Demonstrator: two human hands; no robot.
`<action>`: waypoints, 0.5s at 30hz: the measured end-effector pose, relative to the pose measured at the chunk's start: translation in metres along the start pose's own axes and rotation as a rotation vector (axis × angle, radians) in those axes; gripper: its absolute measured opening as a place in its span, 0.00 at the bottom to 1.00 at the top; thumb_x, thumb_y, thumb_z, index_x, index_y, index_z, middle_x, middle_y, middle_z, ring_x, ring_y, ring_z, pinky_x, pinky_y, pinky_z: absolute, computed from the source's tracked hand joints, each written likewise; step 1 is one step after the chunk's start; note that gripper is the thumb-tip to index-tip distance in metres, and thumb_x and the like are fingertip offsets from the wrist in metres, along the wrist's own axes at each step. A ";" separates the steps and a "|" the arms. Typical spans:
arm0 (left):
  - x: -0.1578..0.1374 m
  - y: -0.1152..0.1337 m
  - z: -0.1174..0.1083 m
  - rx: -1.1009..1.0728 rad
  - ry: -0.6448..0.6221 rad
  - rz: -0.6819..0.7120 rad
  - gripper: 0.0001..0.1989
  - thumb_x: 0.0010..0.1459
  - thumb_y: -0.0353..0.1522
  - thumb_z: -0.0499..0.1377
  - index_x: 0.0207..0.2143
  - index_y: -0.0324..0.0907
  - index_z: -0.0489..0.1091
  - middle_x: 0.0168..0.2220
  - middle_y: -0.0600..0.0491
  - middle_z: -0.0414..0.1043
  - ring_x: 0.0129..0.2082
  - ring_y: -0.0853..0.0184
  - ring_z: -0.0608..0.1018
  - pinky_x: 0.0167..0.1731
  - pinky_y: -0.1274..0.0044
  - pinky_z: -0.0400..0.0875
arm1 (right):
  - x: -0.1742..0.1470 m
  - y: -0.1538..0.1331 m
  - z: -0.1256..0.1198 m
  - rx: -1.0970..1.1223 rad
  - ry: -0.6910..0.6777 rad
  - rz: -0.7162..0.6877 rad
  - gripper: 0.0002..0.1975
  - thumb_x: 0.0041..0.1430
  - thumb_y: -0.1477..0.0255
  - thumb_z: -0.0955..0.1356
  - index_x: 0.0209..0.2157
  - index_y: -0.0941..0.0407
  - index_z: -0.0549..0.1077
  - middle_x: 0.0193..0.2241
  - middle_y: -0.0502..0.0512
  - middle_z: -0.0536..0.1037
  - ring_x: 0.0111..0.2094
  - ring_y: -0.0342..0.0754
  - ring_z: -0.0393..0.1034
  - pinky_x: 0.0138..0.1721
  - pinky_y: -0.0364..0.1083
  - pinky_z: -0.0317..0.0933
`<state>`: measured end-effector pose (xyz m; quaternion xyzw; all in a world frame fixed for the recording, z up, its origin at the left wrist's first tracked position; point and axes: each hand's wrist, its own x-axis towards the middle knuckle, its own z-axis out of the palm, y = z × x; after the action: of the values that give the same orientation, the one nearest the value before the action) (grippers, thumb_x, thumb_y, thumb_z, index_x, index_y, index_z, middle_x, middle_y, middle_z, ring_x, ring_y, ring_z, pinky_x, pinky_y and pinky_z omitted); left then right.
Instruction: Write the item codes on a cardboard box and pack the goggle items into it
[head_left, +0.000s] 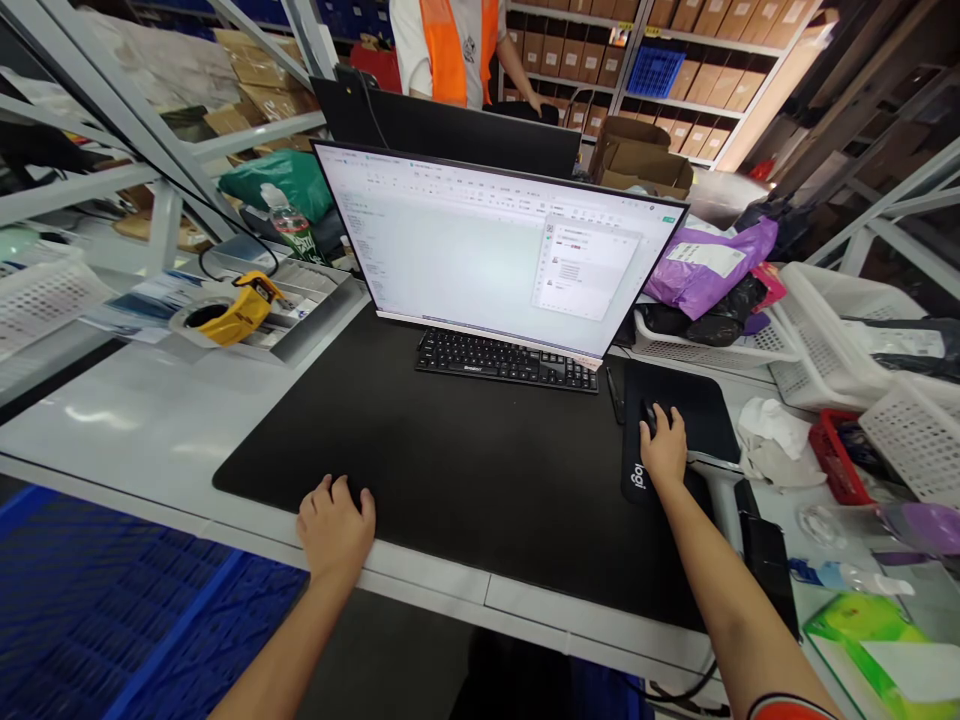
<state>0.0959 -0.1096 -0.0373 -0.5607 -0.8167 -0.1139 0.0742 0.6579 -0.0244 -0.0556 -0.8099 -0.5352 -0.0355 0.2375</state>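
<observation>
My right hand (pixel 664 448) rests over a black computer mouse (pixel 651 418), mostly hidden under the fingers, on a dark mouse pad (pixel 701 410). At the front edge of a large black desk mat (pixel 480 450), my left hand (pixel 336 525) lies palm down with its fingers loosely spread and nothing in it. Beyond the hands stands a lit monitor (pixel 465 240) with a document and a small chat-like window. A black keyboard (pixel 506 360) sits below the screen, partly covered by its lower edge. Beside the mouse pad lies a black pen (pixel 615 396).
On the left, a yellow tape dispenser (pixel 244 310) sits by a grey tray. White baskets (pixel 825 340), a purple parcel (pixel 709 265) and a red basket (pixel 836 455) crowd the right. A barcode scanner (pixel 761 540) lies by my right forearm. Behind the monitor stands a person in an orange vest (pixel 446 50).
</observation>
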 end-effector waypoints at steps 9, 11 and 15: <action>0.000 -0.003 0.002 0.008 0.001 0.007 0.29 0.70 0.42 0.43 0.58 0.29 0.69 0.61 0.36 0.65 0.60 0.46 0.64 0.57 0.58 0.62 | 0.000 0.000 0.001 0.018 -0.005 0.018 0.32 0.68 0.59 0.60 0.67 0.61 0.65 0.67 0.71 0.56 0.66 0.64 0.55 0.64 0.60 0.55; 0.000 -0.003 0.003 0.013 0.003 0.010 0.29 0.70 0.42 0.43 0.58 0.29 0.69 0.61 0.36 0.65 0.60 0.46 0.64 0.57 0.58 0.63 | 0.000 0.000 0.001 0.024 0.002 0.015 0.32 0.67 0.59 0.61 0.67 0.61 0.65 0.67 0.72 0.56 0.66 0.65 0.55 0.64 0.61 0.55; 0.000 -0.004 0.004 0.025 0.029 0.027 0.29 0.70 0.41 0.43 0.57 0.29 0.70 0.60 0.36 0.66 0.58 0.47 0.65 0.57 0.58 0.63 | 0.000 0.001 0.002 0.031 0.028 0.001 0.33 0.67 0.59 0.61 0.66 0.64 0.64 0.66 0.73 0.57 0.66 0.65 0.55 0.64 0.61 0.55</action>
<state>0.0920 -0.1099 -0.0421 -0.5688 -0.8095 -0.1107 0.0946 0.6582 -0.0236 -0.0580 -0.8058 -0.5319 -0.0385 0.2576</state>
